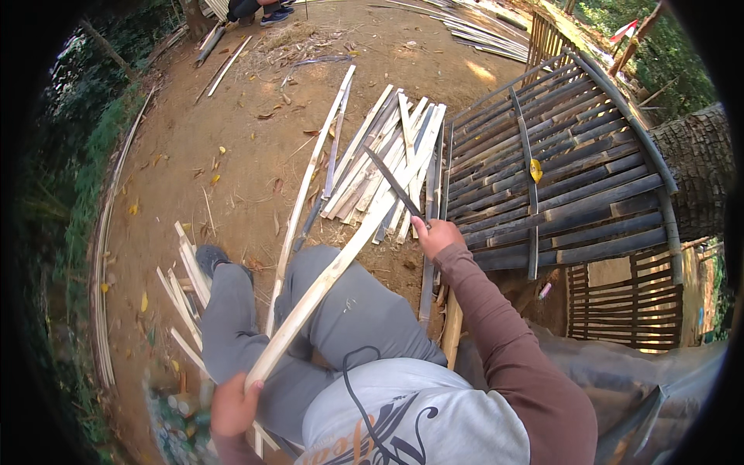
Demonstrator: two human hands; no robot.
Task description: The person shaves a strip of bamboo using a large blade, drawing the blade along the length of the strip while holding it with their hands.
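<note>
A long pale bamboo strip (329, 275) slants across my lap, its far end over a pile of split strips. My left hand (235, 404) is closed around its near end at the lower left. In my right hand (439, 237) is the handle of a knife (393, 181) with a long dark blade. The blade points up and left and crosses over the strip. Most of the handle is hidden in my fist. Beyond the strip lies the pile of split bamboo strips (360, 182) on the ground, pale on some faces and dark on others.
A dark bamboo slat frame (558, 182) stands close at my right, a yellow leaf on it. More cut strips (182, 291) lie by my left foot. A long strip (310, 182) rests along the dirt ground (186, 139). Another person's foot (275, 15) shows at the far edge.
</note>
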